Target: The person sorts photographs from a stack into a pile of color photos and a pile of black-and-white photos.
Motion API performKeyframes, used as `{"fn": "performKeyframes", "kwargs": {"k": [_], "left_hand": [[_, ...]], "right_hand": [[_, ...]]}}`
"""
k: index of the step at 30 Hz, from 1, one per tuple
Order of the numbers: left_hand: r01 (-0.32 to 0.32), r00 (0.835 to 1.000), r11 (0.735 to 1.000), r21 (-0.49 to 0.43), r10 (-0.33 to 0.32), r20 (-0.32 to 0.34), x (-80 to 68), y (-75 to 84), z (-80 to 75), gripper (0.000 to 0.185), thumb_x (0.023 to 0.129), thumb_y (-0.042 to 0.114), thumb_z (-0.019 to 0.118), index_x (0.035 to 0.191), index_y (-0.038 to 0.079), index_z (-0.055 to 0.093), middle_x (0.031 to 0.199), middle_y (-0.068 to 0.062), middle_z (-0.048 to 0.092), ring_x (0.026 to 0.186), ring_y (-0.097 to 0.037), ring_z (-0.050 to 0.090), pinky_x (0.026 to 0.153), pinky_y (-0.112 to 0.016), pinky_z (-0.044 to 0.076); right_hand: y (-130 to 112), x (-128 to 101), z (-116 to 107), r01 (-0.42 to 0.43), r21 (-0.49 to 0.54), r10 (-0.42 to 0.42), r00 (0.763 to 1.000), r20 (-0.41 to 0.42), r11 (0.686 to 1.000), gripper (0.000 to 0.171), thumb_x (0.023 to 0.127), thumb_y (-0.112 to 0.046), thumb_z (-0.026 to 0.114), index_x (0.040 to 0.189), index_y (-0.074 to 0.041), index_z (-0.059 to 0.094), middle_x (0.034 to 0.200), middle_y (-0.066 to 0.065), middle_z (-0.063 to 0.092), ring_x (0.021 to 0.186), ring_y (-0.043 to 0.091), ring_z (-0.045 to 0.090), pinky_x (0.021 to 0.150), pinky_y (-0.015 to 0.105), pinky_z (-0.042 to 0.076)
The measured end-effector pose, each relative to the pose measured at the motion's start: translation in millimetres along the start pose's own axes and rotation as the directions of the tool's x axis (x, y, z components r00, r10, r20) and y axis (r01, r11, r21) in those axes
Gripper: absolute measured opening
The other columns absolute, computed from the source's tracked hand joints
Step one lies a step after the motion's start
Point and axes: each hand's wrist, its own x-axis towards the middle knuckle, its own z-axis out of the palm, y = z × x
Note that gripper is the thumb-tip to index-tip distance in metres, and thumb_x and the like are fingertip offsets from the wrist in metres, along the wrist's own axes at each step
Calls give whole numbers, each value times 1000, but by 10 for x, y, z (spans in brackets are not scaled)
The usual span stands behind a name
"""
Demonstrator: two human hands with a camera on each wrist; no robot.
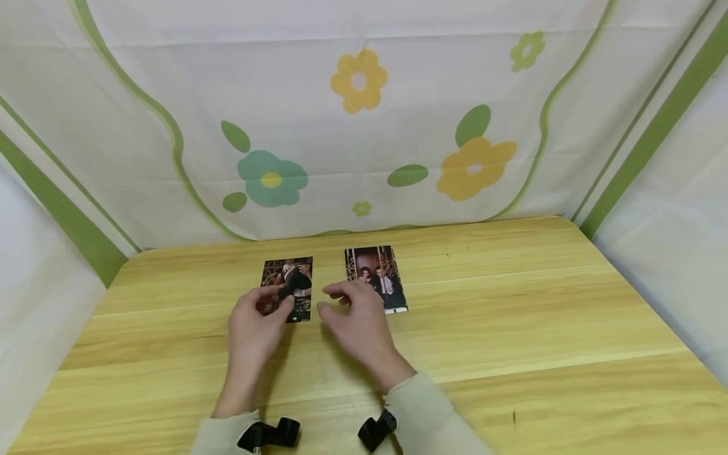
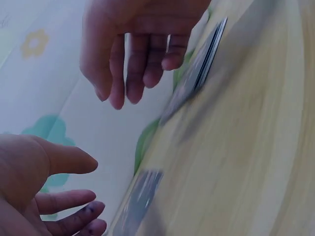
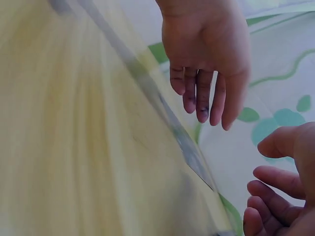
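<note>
Two photo cards lie side by side on the wooden table [image 1: 512, 303]. My left hand [image 1: 279, 303] hovers over the lower left corner of the left card [image 1: 292, 278], fingers relaxed and holding nothing. My right hand [image 1: 332, 300] floats between the cards with loosely spread fingers, covering the near left edge of the right card [image 1: 387, 278]. The left wrist view shows the left hand [image 2: 74, 196] open at the bottom left and the right hand [image 2: 133, 73] above, with both cards blurred: left card [image 2: 140, 201], right card [image 2: 202, 69]. The right wrist view shows the right hand [image 3: 275, 196], the left hand [image 3: 206, 88] and a blurred card edge [image 3: 187, 147].
A white cloth with green stripes and printed flowers [image 1: 358, 82] hangs behind and beside the table. Bare wood stretches to the right of the cards and towards the near edge. Black straps sit on both wrists at the frame's bottom.
</note>
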Motion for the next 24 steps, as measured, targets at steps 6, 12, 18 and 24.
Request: {"fn": "performKeyframes", "kwargs": {"k": [6,12,18,24], "left_hand": [[-64,998,996,-69,65,6,-90,142,237,36,100,20,74,130,1,72,123,-19,72,109,-30,67,88,-31,51],[-94,995,992,-86,96,18,-141,202,389,32,99,17,73,128,1,74,119,-17,73,108,-30,67,90,-35,49],[-90,996,992,-87,92,20,-160,201,465,29,99,17,73,124,2,76,114,-16,74,103,-28,67,85,-33,49],[-77,997,992,-101,80,20,-158,192,500,28,99,18,74,123,3,77,115,-15,74,104,-27,68,84,-33,49]], "right_hand": [[88,-3,-358,-53,48,56,997,-54,997,32,95,-25,80,126,-16,77,121,3,70,105,23,65,88,34,58],[203,-28,-693,-106,29,109,986,-124,994,33,94,-24,82,126,-17,77,121,5,71,88,19,62,75,25,53],[360,-58,-881,-140,57,148,972,-181,989,32,95,-22,81,125,-14,77,120,6,73,103,21,64,83,26,54],[480,-35,-972,-149,61,159,961,-224,987,34,95,-21,81,128,-12,76,119,9,73,107,22,64,88,27,55]]}}
